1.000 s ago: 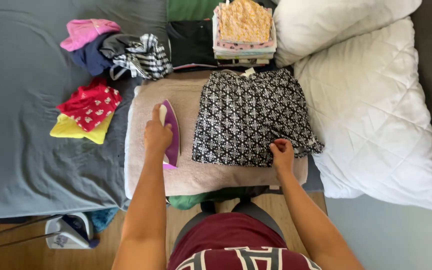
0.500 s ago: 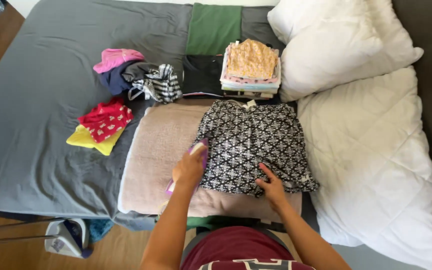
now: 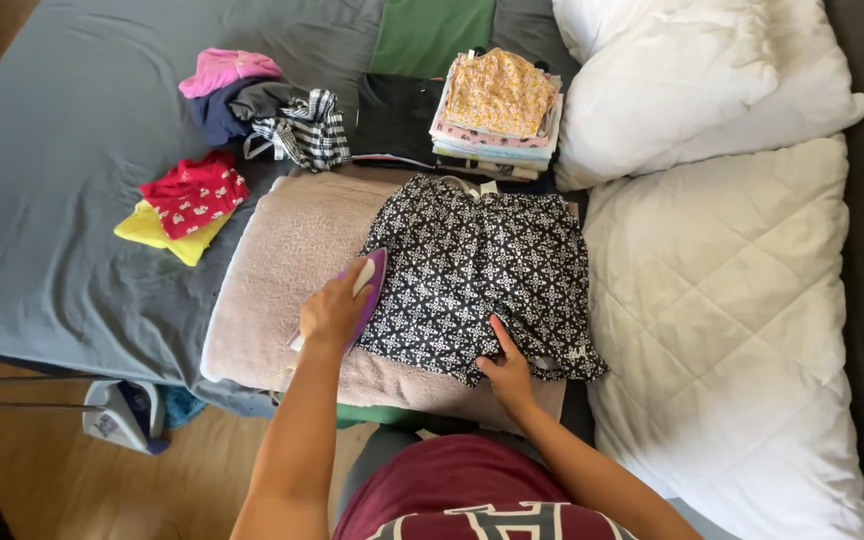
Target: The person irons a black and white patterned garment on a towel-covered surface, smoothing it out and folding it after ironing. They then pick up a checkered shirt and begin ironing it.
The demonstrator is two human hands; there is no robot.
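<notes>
Two hands at work: left hand point(image 3: 332, 312) clenched on purple iron point(image 3: 364, 290), rigid, weighty; right hand point(image 3: 505, 372) flat, released, pinning limp patterned garment point(image 3: 482, 275).

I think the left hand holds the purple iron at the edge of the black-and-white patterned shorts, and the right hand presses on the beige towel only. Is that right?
Not quite. In the head view the right hand presses on the black-and-white patterned shorts, not on the beige towel only. The left hand does hold the purple iron at the shorts' edge.
</notes>
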